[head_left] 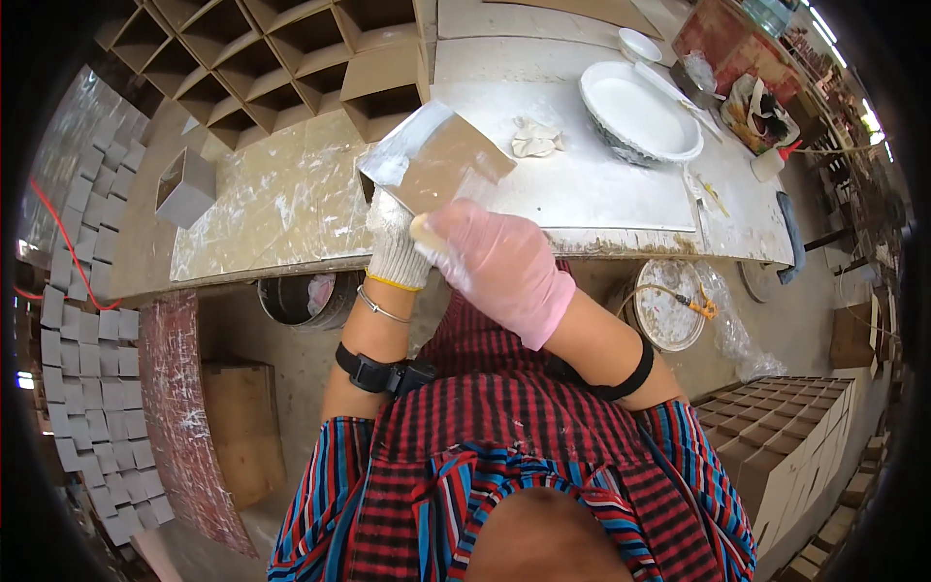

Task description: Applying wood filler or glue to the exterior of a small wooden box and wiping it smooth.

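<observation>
A brown cardboard box [441,160] is tilted above the front of the table, with wet white coating smeared over its far left corner. My left hand [393,233], in a white knit glove, is at the box's near left side; its fingers are hidden by the box, and they appear to hold it from inside or below. Over the near face, my right hand [499,262] in a pink rubber glove is closed round a brush [475,184]. The brush's pale bristles are blurred against the cardboard, and a rounded cream end shows by the thumb.
Beyond lies a white basin [640,112] of white coating, with a crumpled cloth [536,138] to its left. Open brown boxes [291,58] are stacked at the far left; a grey-coated box [186,187] stands nearer. A bucket [669,306] sits below the table's edge.
</observation>
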Motion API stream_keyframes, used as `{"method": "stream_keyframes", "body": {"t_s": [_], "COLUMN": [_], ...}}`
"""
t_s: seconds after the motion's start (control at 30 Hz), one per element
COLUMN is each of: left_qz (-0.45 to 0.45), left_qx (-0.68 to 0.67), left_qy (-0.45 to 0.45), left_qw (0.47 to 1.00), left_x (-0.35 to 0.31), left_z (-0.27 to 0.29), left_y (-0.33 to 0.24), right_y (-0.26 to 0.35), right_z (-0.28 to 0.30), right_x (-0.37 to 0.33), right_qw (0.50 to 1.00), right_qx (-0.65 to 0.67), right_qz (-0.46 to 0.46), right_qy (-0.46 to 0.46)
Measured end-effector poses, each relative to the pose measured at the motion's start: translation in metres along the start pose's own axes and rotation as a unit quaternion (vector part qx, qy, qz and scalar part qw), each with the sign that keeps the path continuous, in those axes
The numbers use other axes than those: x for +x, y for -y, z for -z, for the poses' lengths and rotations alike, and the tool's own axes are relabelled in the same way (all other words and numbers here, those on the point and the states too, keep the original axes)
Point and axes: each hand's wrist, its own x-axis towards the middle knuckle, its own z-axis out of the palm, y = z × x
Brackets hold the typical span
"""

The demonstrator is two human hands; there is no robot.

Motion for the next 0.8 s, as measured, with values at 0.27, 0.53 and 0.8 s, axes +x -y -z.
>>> {"method": "stream_keyframes", "body": {"t_s": [0.27,0.53,0.8], "left_qz": [0.023,0.014,-0.021], "left_qx": [-0.168,-0.211,-0.127], "left_qy": [-0.02,0.026,-0.029], "left_qw": [0.985,0.977,0.991], "left_x": [-0.005,0.024,-0.003], "left_z": [-0.026,0.02,-0.023], "left_y": [-0.021,0.008,-0.017], "right_y": [-0.057,-0.011,-0.054], "right_z": [0.009,0.004,0.001], "right_x": [0.024,-0.001,0.012], "right_qw": [0.951,0.988,0.976], "right_qx": [0.257,0.152,0.174], "right_qz": [-0.167,0.012,-0.121], "right_qy": [-0.032,-0.036,-0.05]}}
